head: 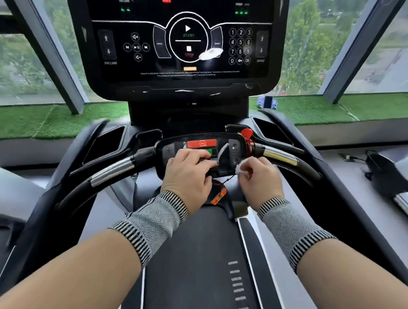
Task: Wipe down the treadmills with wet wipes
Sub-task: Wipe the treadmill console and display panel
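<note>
a small white wet wipe (241, 168) is pinched in the curled fingers of the right hand (260, 180) at the control pad's (198, 151) 4 o'clock edge; the pad is pressed by the left hand (188, 175), fingers bent on it, nothing visibly held

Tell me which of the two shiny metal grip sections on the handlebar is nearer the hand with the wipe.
The one on the person's right, just beyond the right hand pinching the wipe; the other lies past the left hand.

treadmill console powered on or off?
On. The console shows lit green and red indicators and glowing white button outlines, while the right hand pinches the wet wipe.
</note>
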{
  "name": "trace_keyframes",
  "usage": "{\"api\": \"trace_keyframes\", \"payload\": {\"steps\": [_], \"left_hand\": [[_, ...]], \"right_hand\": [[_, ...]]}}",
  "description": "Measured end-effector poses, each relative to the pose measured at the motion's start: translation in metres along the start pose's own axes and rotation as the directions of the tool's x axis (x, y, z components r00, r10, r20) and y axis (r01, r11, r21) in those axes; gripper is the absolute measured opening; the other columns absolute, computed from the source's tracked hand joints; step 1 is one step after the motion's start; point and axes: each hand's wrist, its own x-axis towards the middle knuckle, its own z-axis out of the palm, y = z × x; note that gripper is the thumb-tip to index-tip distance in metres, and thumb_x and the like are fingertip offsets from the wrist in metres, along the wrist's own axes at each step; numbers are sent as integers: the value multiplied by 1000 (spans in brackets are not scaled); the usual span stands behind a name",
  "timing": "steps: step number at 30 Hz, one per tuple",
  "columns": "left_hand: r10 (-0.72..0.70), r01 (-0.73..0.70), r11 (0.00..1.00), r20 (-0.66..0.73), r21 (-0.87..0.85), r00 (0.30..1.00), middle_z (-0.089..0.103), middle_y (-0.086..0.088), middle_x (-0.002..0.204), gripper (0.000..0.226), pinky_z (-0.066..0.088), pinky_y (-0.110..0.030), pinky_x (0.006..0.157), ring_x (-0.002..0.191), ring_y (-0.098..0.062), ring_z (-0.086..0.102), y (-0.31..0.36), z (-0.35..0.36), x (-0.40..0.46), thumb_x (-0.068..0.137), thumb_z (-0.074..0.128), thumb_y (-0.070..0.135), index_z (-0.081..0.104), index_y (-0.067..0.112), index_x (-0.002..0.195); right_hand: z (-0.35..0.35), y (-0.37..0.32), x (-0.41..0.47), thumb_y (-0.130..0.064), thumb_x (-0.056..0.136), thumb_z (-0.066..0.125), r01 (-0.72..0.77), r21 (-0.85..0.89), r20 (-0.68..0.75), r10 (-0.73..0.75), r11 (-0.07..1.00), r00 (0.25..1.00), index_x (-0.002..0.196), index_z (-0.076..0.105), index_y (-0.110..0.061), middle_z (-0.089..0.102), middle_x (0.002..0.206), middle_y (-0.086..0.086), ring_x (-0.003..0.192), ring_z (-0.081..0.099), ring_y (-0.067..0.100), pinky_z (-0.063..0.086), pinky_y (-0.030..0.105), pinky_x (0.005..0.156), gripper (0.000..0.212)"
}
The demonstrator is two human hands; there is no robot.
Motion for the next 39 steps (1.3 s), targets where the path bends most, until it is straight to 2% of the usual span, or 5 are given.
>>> {"api": "trace_keyframes", "payload": {"steps": [5,10,16,28,39], "left_hand": [[-50,35,980,77,195,996,42,0,144,72,34,-47,99,130,-22,31,8,-10,20,71,73,45,50,20,135],[-192,87,930,269,358,944,7,3,159,106,18,-45,111,144,-17,7,17,-9,40,74,61,68,8,19,152],[-183,89,917,213,389,960,15,7,156,97,19,-43,109,141,-15,14,14,-5,41,79,65,56,10,22,152],[-169,91,926,185,366,968,21,9,154,93,12,-41,115,140,-14,19,11,-4,44,78,62,57,15,24,151],[-184,120,952,212,281,960,25,11,151,92,8,-49,118,138,-15,19,8,-7,45,76,67,53,20,26,150]], "right_hand": [[-17,9,17,-12,86,59,-21,66,-154,31,998,988,104,64,-10,52,91,-2,87,55,21,30,18,73,18],[-22,-6,42,-15,92,54,142,49,-48,-139,989,989,106,68,-10,54,110,2,89,53,15,34,15,79,21],[-17,7,36,-12,90,60,297,-35,-30,-298,954,954,101,72,-5,59,95,10,78,61,29,53,37,71,17],[-26,-3,57,-21,90,57,291,-93,4,-292,952,956,93,66,-11,56,95,5,79,58,27,35,25,66,13],[-15,-21,66,-19,86,63,384,-186,-71,-402,904,913,80,70,-6,57,90,7,86,54,27,44,31,71,16]]}}
